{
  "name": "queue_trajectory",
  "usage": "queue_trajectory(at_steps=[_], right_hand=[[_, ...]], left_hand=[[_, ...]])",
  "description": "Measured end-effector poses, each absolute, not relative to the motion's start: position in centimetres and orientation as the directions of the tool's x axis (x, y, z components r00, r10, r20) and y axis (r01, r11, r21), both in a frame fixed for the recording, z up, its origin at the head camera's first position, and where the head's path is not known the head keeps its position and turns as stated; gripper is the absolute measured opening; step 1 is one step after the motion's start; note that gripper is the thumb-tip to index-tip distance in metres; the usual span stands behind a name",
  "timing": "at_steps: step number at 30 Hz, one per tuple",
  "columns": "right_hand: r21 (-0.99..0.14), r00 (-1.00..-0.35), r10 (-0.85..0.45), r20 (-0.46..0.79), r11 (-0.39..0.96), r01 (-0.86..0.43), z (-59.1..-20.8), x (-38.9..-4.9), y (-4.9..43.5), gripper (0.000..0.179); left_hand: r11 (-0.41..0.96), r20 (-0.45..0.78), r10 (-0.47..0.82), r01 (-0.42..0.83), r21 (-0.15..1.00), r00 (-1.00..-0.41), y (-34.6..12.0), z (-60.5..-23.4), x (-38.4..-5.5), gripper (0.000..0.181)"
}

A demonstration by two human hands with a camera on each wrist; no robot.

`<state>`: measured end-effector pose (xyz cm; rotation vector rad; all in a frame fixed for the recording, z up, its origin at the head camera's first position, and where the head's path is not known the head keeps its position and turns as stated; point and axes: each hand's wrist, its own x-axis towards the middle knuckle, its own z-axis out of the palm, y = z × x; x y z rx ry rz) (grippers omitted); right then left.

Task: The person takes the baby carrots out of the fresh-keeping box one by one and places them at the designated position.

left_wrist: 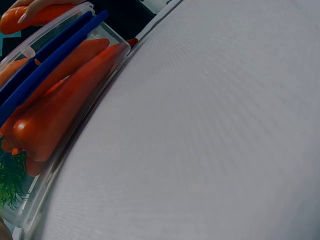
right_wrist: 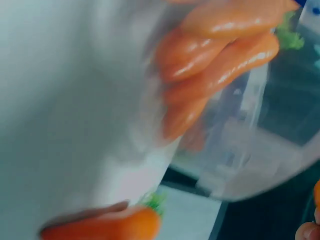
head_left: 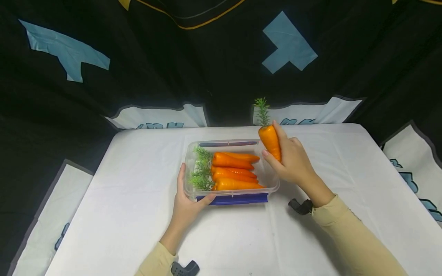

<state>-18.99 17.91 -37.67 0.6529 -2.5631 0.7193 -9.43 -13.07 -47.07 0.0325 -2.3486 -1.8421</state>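
Observation:
My right hand grips an orange carrot with a green leafy top, above the right end of a clear plastic container. That carrot also appears at the upper left of the left wrist view, fingers around it. Several other carrots lie side by side in the container, their green tops at its left end. My left hand holds the container's front left corner, thumb at the front rim and fingers along the left side. A blue latch flap runs along the container's front.
A white cloth covers the table under the container. Behind the table hangs a black curtain with light blue and white patches. Dark wrist devices sit at both sleeve cuffs.

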Motion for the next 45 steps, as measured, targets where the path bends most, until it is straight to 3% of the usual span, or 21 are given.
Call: queue_trajectory(at_steps=[10, 19, 32, 45], right_hand=[[-0.442, -0.85, -0.17, 0.499, 0.793, -0.419, -39.1, -18.7, 23.3, 0.083], [-0.448, -0.916, -0.086, 0.393, 0.851, -0.272, -41.7, -19.9, 27.0, 0.082], [-0.487, -0.982, -0.096, 0.162, 0.858, -0.164, -43.4, -21.5, 28.3, 0.085], [-0.495, -0.989, -0.144, 0.016, 0.859, -0.133, -44.7, -22.1, 28.5, 0.086]], left_hand=[[0.242, 0.111, -0.108, 0.082, 0.967, -0.988, -13.0, -46.9, -9.4, 0.119], [0.236, 0.103, -0.111, 0.075, 0.969, -0.988, -13.0, -47.0, -9.4, 0.119], [0.243, 0.112, -0.11, 0.082, 0.966, -0.988, -13.0, -47.0, -9.4, 0.119], [0.244, 0.11, -0.109, 0.081, 0.966, -0.988, -13.1, -47.0, -9.4, 0.118]])
